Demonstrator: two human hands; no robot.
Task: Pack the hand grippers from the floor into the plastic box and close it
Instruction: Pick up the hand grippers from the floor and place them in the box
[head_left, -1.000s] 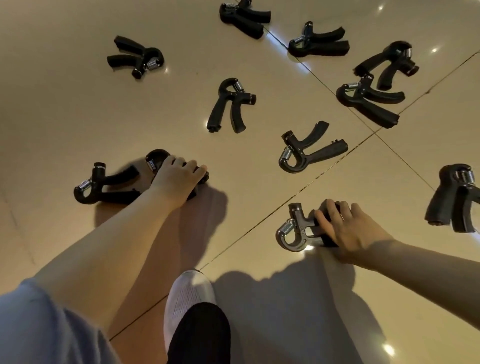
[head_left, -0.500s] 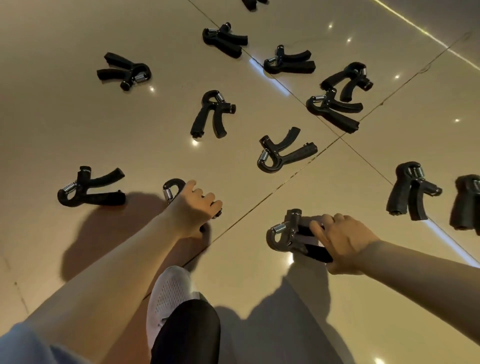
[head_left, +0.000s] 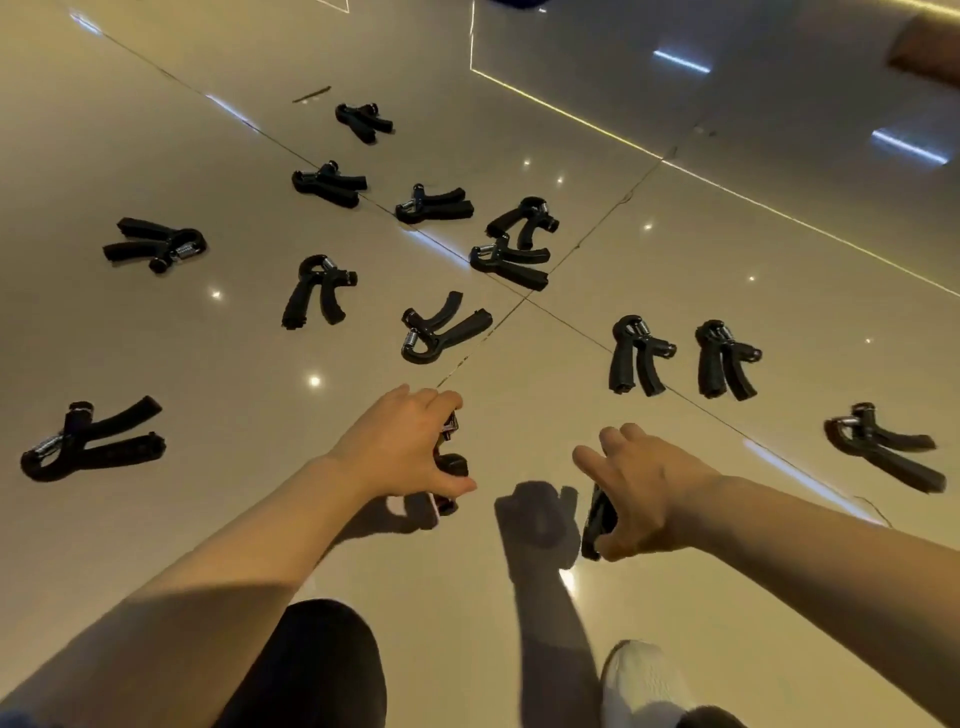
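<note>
The left hand (head_left: 400, 447) is curled round a gripper (head_left: 449, 457) and holds it above the floor (head_left: 182, 353); only small dark parts of it show past the fingers. The right hand (head_left: 644, 493) grips another gripper (head_left: 597, 519), with two fingers sticking out straight; most of this one is hidden behind the palm, so its shape is hard to make out. The two hands are near each other, in the middle of the view, with bare floor between them and their shadows under them.

The other grippers lie loose on the floor. One (head_left: 91, 441) is at the near left, well apart from the left hand. One (head_left: 441, 327) lies just beyond the left hand, beside a tile joint. Two (head_left: 636, 356) (head_left: 724, 358) lie side by side beyond the right hand, and one (head_left: 883, 447) is at the right, near the edge of the view. Farther away a group lies round the crossing of the joints; two of them (head_left: 514, 254) touch or overlap.

The widest open floor is at the far right and the near left. A shoe (head_left: 641, 680) and a dark leg (head_left: 311, 670) are cut off at the bottom edge. The plastic box is not in view.
</note>
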